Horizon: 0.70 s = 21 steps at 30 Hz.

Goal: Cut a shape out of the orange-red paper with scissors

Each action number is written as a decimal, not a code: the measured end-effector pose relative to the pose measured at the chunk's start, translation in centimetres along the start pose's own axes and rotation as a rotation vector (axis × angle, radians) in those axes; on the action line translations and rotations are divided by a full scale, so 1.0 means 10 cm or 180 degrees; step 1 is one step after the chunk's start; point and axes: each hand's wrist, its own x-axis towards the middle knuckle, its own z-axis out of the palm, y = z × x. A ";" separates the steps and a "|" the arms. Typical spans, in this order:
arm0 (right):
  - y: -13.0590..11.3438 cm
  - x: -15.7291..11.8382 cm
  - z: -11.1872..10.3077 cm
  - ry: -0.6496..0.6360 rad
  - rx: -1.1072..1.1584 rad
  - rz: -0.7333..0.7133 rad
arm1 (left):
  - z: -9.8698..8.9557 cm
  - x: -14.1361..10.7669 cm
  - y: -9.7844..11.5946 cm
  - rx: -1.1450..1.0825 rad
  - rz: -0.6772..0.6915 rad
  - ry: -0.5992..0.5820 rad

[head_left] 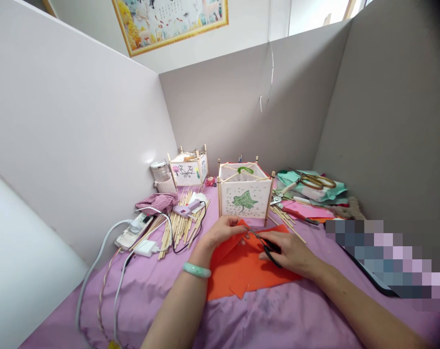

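My left hand, with a pale green bangle on its wrist, pinches an edge of orange-red sheet; whether it is paper or felt I cannot tell. In my right hand are small black-handled scissors. Their blades meet the raised edge of the sheet close to my left fingertips. More orange-red sheet lies flat under both hands, with a small cut piece at its front edge. Just behind stands a white stick-framed lantern with a green leaf drawn on it.
A second lantern and a glass jar stand at the back left. Wooden sticks, a glue gun and cables lie left. Pliers, gold-handled scissors and a blurred-out device are on the right. Grey panels enclose the table.
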 end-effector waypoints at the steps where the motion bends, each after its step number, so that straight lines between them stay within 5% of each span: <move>1: 0.00 0.00 0.00 0.0006 0.0003 -0.0003 | 0.00 0.00 0.00 0.0005 -0.0009 0.0021; 21: -0.04 0.02 0.02 0.0264 0.0059 -0.0080 | 0.01 -0.02 0.09 0.0188 -0.0019 0.0082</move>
